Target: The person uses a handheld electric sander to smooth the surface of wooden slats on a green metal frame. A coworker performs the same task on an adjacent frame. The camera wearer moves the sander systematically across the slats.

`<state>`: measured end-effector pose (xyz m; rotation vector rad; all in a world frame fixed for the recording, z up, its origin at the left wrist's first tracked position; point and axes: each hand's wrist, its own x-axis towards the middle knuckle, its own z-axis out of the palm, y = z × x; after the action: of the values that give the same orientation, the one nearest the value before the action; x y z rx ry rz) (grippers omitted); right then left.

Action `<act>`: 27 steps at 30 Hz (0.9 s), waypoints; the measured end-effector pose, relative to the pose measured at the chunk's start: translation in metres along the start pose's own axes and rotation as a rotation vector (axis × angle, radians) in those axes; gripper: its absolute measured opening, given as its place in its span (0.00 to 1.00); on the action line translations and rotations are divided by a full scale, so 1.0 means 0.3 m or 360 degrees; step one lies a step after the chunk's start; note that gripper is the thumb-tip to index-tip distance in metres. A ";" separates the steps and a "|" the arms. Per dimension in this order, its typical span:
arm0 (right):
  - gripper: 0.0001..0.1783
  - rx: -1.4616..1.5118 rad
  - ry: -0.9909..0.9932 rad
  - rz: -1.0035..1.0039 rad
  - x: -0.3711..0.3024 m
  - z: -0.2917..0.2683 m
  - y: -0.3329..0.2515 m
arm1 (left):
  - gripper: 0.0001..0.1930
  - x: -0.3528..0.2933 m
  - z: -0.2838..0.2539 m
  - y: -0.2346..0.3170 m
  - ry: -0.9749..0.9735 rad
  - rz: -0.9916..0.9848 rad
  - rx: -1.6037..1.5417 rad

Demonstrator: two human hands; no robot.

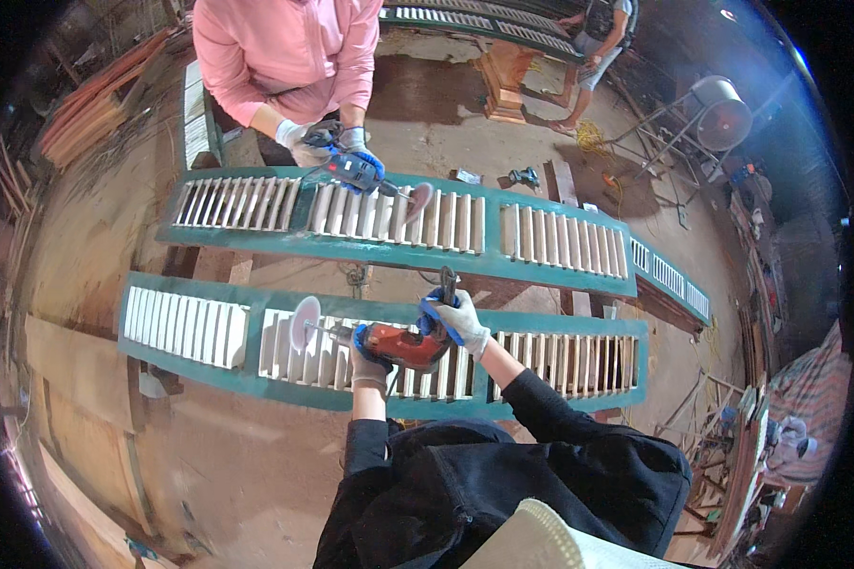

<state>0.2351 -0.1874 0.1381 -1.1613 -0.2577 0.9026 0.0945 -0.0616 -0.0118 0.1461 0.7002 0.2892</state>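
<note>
An orange-red power drill (403,347) with a round, pale sanding disc (305,323) on its shaft is held in both my gloved hands. My left hand (371,357) is closed round the front of its body, behind the chuck. My right hand (457,321) grips the rear handle. Below the tool lies a long green-framed louvered panel (253,341) with slats in three sections. The disc is over the left part of the middle section; whether it touches the slats I cannot tell. Left-section slats look white; many to the right show bare wood.
Across from me, a person in pink sleeves (226,71) works a dark drill (356,174) with a disc over another louvered panel (492,228). A cordless tool (524,177) lies beyond it. A drum fan (724,114) stands far right. Another person (605,38) stands at the back.
</note>
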 end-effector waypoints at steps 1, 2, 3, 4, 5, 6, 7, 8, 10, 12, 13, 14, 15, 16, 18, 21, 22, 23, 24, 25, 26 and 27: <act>0.05 -0.0060 -0.0012 0.0074 -0.007 0.005 0.005 | 0.19 -0.031 -0.008 -0.020 0.0002 -0.0059 -0.0024; 0.05 -0.0133 0.0007 0.0149 -0.029 -0.011 0.012 | 0.20 -0.070 -0.003 -0.055 -0.0003 -0.0150 -0.0054; 0.05 -0.0204 -0.0055 0.0201 -0.026 0.032 0.003 | 0.21 -0.028 -0.128 -0.053 -0.0050 -0.0003 -0.0144; 0.06 -0.0376 -0.0084 0.0185 -0.034 0.017 0.036 | 0.20 -0.033 -0.180 -0.097 0.0106 -0.0039 -0.0134; 0.06 -0.0422 -0.0056 0.0236 -0.036 0.016 0.055 | 0.20 -0.045 -0.209 -0.111 0.0021 0.0155 0.0179; 0.07 -0.0467 -0.0028 0.0284 -0.042 0.015 0.070 | 0.20 -0.038 -0.229 -0.115 0.0001 0.0183 0.0230; 0.07 -0.0307 0.0004 0.0282 -0.065 0.008 0.079 | 0.20 -0.035 -0.249 -0.123 -0.0018 0.0206 0.0282; 0.07 -0.0300 0.0033 0.0252 -0.072 -0.033 0.089 | 0.20 -0.053 -0.184 -0.127 0.0032 0.0018 0.0071; 0.08 -0.0266 -0.0010 0.0164 -0.053 -0.039 0.093 | 0.19 -0.021 -0.189 -0.079 -0.0287 0.0036 0.0171; 0.08 -0.0264 -0.0022 0.0111 -0.045 -0.032 0.090 | 0.19 0.014 -0.151 -0.066 -0.0050 -0.0064 0.0008; 0.09 -0.0278 -0.0035 0.0099 -0.036 -0.015 0.082 | 0.20 0.029 -0.144 -0.042 -0.0158 0.0132 0.0052; 0.09 -0.0307 0.0001 0.0100 -0.045 -0.042 0.083 | 0.21 0.007 -0.091 -0.063 -0.0307 0.0122 0.0004; 0.08 -0.0222 0.0076 0.0108 -0.045 -0.028 0.085 | 0.22 0.002 -0.094 -0.055 -0.0349 0.0064 0.0073; 0.06 -0.0189 0.0040 0.0078 -0.048 -0.018 0.079 | 0.23 -0.012 -0.104 -0.041 -0.0392 0.0009 0.0143; 0.06 -0.0301 0.0026 0.0170 -0.047 0.010 0.069 | 0.25 -0.074 -0.104 -0.056 -0.0086 -0.0030 0.0010; 0.07 -0.0443 -0.0038 0.0184 -0.038 -0.009 0.086 | 0.22 -0.080 -0.125 -0.101 -0.0118 0.0166 0.0360; 0.07 -0.0361 -0.0005 0.0192 -0.040 -0.011 0.081 | 0.21 -0.075 -0.121 -0.096 -0.0117 0.0175 0.0430; 0.07 -0.0344 0.0042 0.0171 -0.048 -0.020 0.086 | 0.20 -0.082 -0.101 -0.093 -0.0109 0.0177 0.0501; 0.07 -0.0333 0.0083 0.0152 -0.054 -0.027 0.091 | 0.19 -0.083 -0.068 -0.084 -0.0060 0.0100 0.0352; 0.07 -0.0323 0.0124 0.0135 -0.060 -0.036 0.098 | 0.18 -0.077 -0.034 -0.072 -0.0009 0.0020 0.0201; 0.07 -0.0249 0.0119 0.0135 -0.068 -0.039 0.104 | 0.17 -0.072 -0.011 -0.059 0.0045 -0.0058 0.0050; 0.07 -0.0179 0.0091 0.0129 -0.065 -0.030 0.102 | 0.15 -0.049 -0.049 -0.041 0.0025 0.0003 0.0166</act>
<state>0.2135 -0.2046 0.1129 -1.3076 -0.2179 0.9339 0.0767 -0.0773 -0.0165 0.2443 0.7310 0.2560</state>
